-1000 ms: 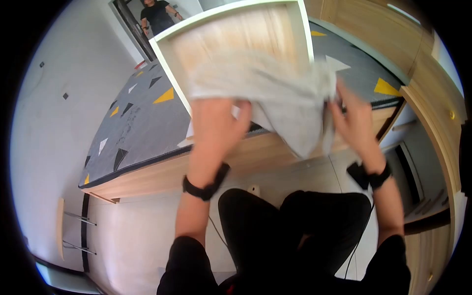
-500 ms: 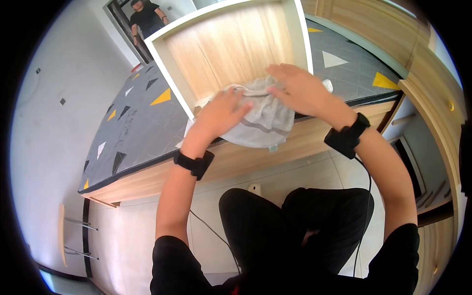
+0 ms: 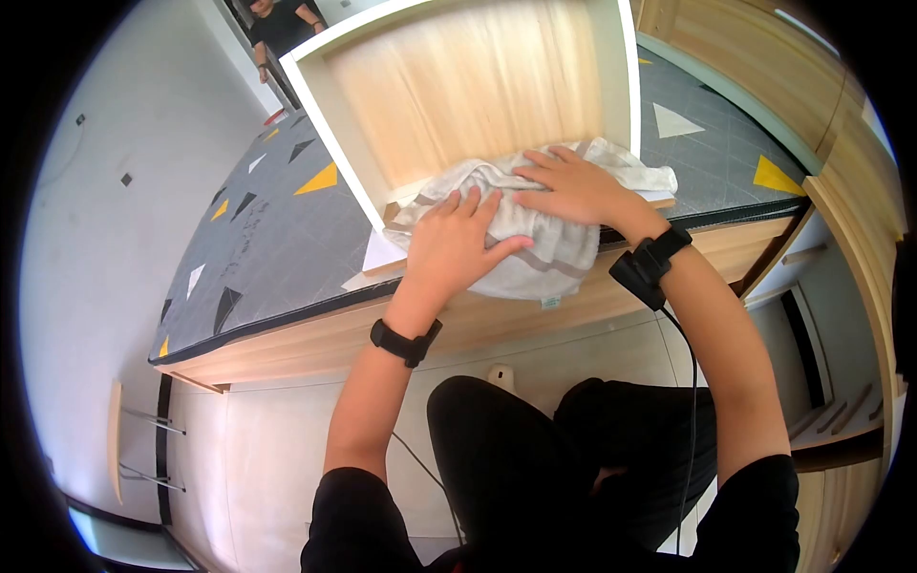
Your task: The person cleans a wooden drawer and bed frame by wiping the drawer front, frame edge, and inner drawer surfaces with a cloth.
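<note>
A light grey towel with a darker stripe lies bunched over the near wall of a white-edged drawer with a wood-grain bottom. Part of the towel hangs down in front, a small tag at its lower edge. My left hand rests on the towel's left part, palm down, thumb spread to the right. On its right part lies my right hand, fingers stretched to the left. Both hands are open, and the towel covers most of the drawer's near edge.
Beneath the drawer is a grey mattress with yellow, white and black triangles on a wooden bed base. Wooden cabinets stand at the right. A person is in the doorway at the back left. Cables hang from my black wristbands.
Both hands have come down flat onto the towel. The towel now spreads wider, reaching past the drawer's right side. The view has shifted slightly.
</note>
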Demonstrator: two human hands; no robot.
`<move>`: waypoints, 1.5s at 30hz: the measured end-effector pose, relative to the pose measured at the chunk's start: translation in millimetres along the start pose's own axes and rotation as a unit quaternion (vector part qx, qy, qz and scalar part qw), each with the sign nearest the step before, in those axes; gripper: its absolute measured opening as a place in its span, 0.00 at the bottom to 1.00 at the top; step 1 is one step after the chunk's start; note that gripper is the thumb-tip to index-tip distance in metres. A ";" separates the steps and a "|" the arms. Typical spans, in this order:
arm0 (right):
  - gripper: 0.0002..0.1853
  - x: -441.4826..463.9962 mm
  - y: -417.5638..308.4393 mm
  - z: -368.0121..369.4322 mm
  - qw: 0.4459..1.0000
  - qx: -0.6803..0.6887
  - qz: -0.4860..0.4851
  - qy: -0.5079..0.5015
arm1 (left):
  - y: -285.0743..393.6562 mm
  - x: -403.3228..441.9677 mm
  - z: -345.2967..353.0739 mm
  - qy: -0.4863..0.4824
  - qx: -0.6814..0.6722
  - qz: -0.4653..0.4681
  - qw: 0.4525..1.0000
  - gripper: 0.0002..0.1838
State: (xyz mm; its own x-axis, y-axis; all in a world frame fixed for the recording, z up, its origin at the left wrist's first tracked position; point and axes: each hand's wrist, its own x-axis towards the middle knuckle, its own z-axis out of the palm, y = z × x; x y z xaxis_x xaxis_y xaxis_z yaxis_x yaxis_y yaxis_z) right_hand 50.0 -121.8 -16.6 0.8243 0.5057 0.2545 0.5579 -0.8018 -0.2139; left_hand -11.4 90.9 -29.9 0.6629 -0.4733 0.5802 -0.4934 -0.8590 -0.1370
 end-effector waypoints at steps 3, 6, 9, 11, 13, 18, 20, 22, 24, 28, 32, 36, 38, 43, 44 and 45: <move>0.30 -5.0 -4.7 5.0 0.997 0.016 -0.002 0.070 | 5.1 -8.0 9.4 0.087 0.028 0.015 0.996 0.33; 0.26 -10.5 -4.4 14.2 0.987 0.032 -0.004 0.154 | 9.0 -12.3 14.9 0.117 0.068 0.036 0.990 0.30; 0.23 -19.0 -5.2 21.0 0.976 0.031 -0.016 0.213 | 13.4 -16.2 19.7 0.154 0.100 0.055 0.981 0.30; 0.21 -21.1 -6.2 20.2 0.971 0.021 -0.027 0.235 | 16.7 -21.6 27.2 0.170 0.106 0.047 0.979 0.30; 0.20 -22.4 -7.9 17.8 0.967 -0.022 -0.058 0.248 | 19.8 -25.2 32.0 0.184 0.111 0.039 0.976 0.30; 0.18 -21.9 -5.5 23.1 0.957 0.004 -0.079 0.278 | 19.5 -26.6 33.5 0.192 0.136 0.038 0.971 0.28; 0.18 -24.4 -4.6 26.4 0.956 0.007 -0.073 0.284 | 20.2 -27.2 34.4 0.191 0.137 0.038 0.971 0.27; 0.17 -22.5 -5.2 25.3 0.952 -0.007 -0.080 0.294 | 19.0 -26.8 34.7 0.196 0.139 0.039 0.970 0.26; 0.17 -22.4 -7.1 26.3 0.952 -0.003 -0.082 0.296 | 19.8 -27.6 35.1 0.194 0.145 0.041 0.969 0.25; 0.16 -21.7 -5.8 28.7 0.948 0.001 -0.074 0.310 | 16.8 -28.4 35.7 0.192 0.140 0.050 0.970 0.24; 0.18 -18.8 -6.5 27.5 0.954 0.003 -0.057 0.295 | 12.5 -24.9 34.8 0.194 0.157 0.074 0.965 0.21; 0.23 -4.2 -13.0 1.9 0.990 0.033 0.056 0.122 | 12.5 -15.8 33.1 0.219 0.126 0.051 0.966 0.13; 0.24 11.4 -3.6 -14.8 0.994 0.052 0.087 0.036 | 14.4 -7.3 26.6 0.234 0.103 0.034 0.966 0.12; 0.23 34.8 19.0 -21.8 0.941 0.313 0.104 -0.077 | 10.2 -6.9 15.5 0.186 0.077 -0.076 0.977 0.16; 0.23 33.0 19.6 -16.9 0.940 0.317 0.100 -0.084 | 11.0 -4.5 5.8 0.108 0.038 -0.164 0.980 0.19; 0.23 34.6 21.1 -17.9 0.926 0.346 0.133 -0.072 | 7.4 1.2 -1.1 0.038 0.000 -0.247 0.968 0.21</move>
State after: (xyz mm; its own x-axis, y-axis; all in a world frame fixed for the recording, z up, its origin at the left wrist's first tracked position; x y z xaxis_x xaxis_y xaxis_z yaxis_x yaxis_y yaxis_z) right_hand 88.5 -127.0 4.6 0.9179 0.3966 -0.0111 0.2205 -0.5332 -0.8167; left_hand -14.9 84.2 -29.4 0.7749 0.0115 0.6320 -0.1258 -0.9770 0.1720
